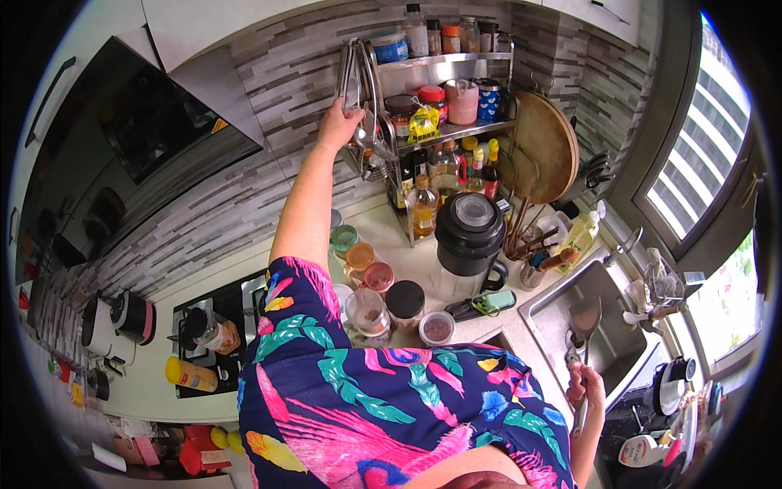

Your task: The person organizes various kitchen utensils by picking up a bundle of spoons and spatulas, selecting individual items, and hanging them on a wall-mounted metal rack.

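My left hand point(339, 125) is raised to the metal utensils point(353, 73) hanging at the left side of the steel spice rack point(452, 60), its fingers around or against one of them; which one cannot be told. Ladles and a wire skimmer point(374, 170) hang just below and beside it. Down at the right, my right hand point(586, 386) is closed on the handles of metal utensils, among them a ladle point(589, 318) whose bowl is held over the steel sink point(550, 333). Several lidded jars point(405, 299) stand on the counter below my left arm.
A black-lidded jug point(470, 235) stands before the rack's oil and sauce bottles point(423, 208). Round wooden boards point(544, 147) lean at the rack's right. A cup of chopsticks point(516, 263) and a soap bottle point(580, 238) are near the sink. Two containers rest on the black hob point(247, 330).
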Demonstrator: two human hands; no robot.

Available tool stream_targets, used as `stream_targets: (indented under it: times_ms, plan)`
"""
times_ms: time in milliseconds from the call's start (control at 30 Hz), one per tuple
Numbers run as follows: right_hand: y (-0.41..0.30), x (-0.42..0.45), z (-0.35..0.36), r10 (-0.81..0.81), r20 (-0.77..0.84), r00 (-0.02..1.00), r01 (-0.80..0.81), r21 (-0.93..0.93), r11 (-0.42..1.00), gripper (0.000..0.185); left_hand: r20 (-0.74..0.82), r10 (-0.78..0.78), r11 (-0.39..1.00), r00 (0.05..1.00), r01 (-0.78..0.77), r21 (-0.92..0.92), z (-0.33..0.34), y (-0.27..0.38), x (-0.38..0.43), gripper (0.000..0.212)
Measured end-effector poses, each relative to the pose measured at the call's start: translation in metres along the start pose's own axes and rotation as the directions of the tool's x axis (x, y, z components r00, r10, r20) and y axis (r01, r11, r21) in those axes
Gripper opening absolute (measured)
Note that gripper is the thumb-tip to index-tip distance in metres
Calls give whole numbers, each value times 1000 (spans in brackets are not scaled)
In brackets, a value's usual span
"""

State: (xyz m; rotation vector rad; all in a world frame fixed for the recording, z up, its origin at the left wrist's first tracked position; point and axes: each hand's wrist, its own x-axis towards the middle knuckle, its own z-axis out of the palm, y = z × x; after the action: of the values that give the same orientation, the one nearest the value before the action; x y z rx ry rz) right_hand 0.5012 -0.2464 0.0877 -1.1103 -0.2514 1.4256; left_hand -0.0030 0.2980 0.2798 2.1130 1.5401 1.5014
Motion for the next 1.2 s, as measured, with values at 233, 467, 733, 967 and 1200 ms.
stream_targets:
  times_ms: [233, 467, 733, 967, 1200]
  plan:
    - [1, 1, 2, 13, 1, 1000, -13, 18, 1000, 19, 343, -169, 801, 924, 332, -498, -5, 11, -11, 57]
    - [-4, 1, 12, 40, -8, 999, -40, -19, 999, 18, 207, -51, 994, 977, 30, 102, -13, 11, -5, 65]
    - [-3, 2, 8, 42, -1, 999, -42, 14, 999, 17, 154, -187, 909, 970, 112, 402, -9, 42, -8, 52]
    - [2, 1, 6, 14, -17, 1000, -14, 28, 999, 17, -8, -29, 994, 1000, 30, 103, 14, -1, -6, 44]
    - [6, -2, -2, -5, -41, 999, 6, 22, 1000, 19, 13, -180, 981, 984, 180, -65, 12, 8, -25, 68]
